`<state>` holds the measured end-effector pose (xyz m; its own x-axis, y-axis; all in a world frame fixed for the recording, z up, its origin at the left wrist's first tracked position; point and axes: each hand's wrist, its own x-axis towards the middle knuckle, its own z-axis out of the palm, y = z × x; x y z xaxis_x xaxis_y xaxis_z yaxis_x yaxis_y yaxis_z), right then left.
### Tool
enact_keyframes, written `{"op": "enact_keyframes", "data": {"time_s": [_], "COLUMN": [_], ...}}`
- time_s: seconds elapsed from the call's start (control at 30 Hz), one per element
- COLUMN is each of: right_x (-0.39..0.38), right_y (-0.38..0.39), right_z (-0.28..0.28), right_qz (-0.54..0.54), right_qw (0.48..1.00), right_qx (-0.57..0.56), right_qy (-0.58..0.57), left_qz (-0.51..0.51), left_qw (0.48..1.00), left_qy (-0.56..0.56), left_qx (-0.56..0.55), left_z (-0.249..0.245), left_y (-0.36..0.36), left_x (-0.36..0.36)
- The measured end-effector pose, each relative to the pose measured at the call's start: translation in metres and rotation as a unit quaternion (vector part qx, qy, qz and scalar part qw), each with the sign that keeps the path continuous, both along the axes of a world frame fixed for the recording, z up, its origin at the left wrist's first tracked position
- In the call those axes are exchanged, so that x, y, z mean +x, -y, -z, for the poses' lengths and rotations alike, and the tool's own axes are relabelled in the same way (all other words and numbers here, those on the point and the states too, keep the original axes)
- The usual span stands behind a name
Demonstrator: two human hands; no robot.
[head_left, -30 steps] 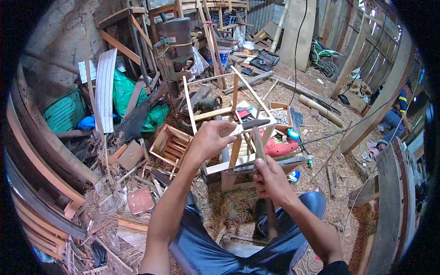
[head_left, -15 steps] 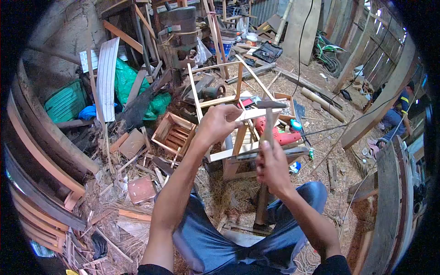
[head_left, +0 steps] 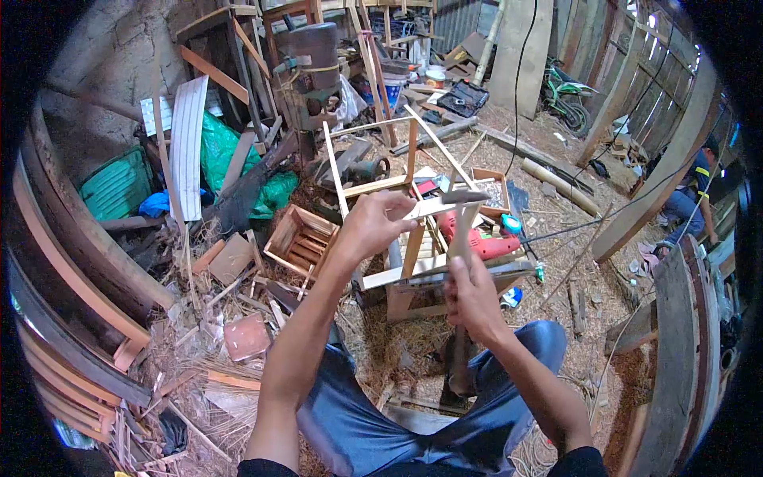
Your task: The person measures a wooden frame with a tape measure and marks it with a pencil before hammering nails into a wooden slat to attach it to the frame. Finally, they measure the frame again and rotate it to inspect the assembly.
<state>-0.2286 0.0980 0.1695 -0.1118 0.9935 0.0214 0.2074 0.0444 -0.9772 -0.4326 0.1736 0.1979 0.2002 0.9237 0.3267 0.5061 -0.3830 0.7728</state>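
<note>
My right hand (head_left: 474, 298) grips a hammer (head_left: 461, 242) by its wooden handle, the head up and blurred by motion. That head lies over the far end of a pale wooden strip (head_left: 427, 209). My left hand (head_left: 371, 226) is closed on the near end of this strip, with thumb and forefinger curled together. Whether a nail is between them cannot be made out. The strip lies over a light wooden frame (head_left: 412, 151) of slim bars, tilted above a low wooden bench (head_left: 401, 300). A red power drill (head_left: 486, 245) rests just behind the hammer.
An open slatted wooden box (head_left: 302, 238) stands left of the frame. Behind the drill is a shallow tray (head_left: 491, 187) with small contents. Wood scraps and shavings cover the ground. Another person (head_left: 691, 195) crouches at the far right, and a black cable (head_left: 588, 222) runs across.
The hammer head has come down a little toward the strip in my right hand's swing. My left hand keeps nearly the same place, and the view has shifted slightly.
</note>
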Motion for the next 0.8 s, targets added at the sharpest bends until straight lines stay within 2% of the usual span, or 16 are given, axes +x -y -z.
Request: {"op": "enact_keyframes", "data": {"time_s": [0.03, 0.07, 0.1, 0.13, 0.2, 0.27, 0.33, 0.4, 0.47, 0.53, 0.57, 0.67, 0.73, 0.8], "right_x": [0.004, 0.007, 0.009, 0.01, 0.009, 0.012, 0.016, 0.018, 0.019, 0.02, 0.021, 0.024, 0.026, 0.024], "right_y": [-0.008, -0.008, -0.004, -0.002, -0.005, -0.013, -0.011, -0.01, -0.013, -0.017, -0.018, -0.007, -0.013, -0.013], "right_z": [0.006, 0.005, -0.006, -0.012, -0.003, 0.007, -0.003, -0.01, -0.014, -0.004, 0.006, -0.038, -0.035, -0.038], "right_qz": [-0.063, -0.062, -0.052, -0.043, -0.005, -0.076, -0.085, -0.084, -0.08, -0.087, -0.107, -0.102, -0.105, -0.127], "right_qw": [0.994, 0.994, 0.998, 0.998, 1.0, 0.994, 0.992, 0.995, 0.994, 0.996, 0.992, 0.99, 0.991, 0.986], "right_qx": [0.052, 0.056, 0.003, -0.052, -0.019, 0.031, 0.034, -0.05, -0.065, 0.003, -0.009, -0.081, -0.074, -0.06], "right_qy": [0.066, 0.063, 0.04, 0.019, -0.005, 0.074, 0.088, -0.02, -0.019, 0.037, 0.067, 0.058, 0.024, 0.087], "left_qz": [-0.006, -0.012, -0.009, -0.015, -0.001, -0.001, -0.002, -0.003, -0.006, -0.011, -0.008, -0.003, 0.004, -0.008], "left_qw": [1.0, 1.0, 1.0, 1.0, 1.0, 1.0, 0.999, 1.0, 1.0, 0.999, 0.999, 1.0, 1.0, 1.0], "left_qy": [-0.001, -0.003, 0.0, -0.005, 0.005, 0.017, 0.03, -0.003, -0.004, -0.005, -0.001, 0.002, 0.021, 0.007], "left_qx": [-0.008, -0.015, 0.015, -0.005, -0.004, -0.016, -0.031, -0.026, -0.028, -0.034, -0.035, -0.02, -0.015, -0.023], "left_z": [-0.001, -0.003, -0.001, -0.002, 0.002, 0.002, 0.0, 0.0, -0.001, -0.001, 0.0, 0.005, 0.006, 0.004], "left_y": [0.001, 0.002, 0.002, 0.003, 0.0, 0.0, 0.0, 0.0, 0.002, 0.003, 0.003, -0.002, -0.003, -0.002], "left_x": [0.0, 0.001, 0.001, 0.002, 0.002, 0.0, -0.001, -0.001, 0.001, 0.0, -0.001, -0.006, -0.005, -0.004]}}
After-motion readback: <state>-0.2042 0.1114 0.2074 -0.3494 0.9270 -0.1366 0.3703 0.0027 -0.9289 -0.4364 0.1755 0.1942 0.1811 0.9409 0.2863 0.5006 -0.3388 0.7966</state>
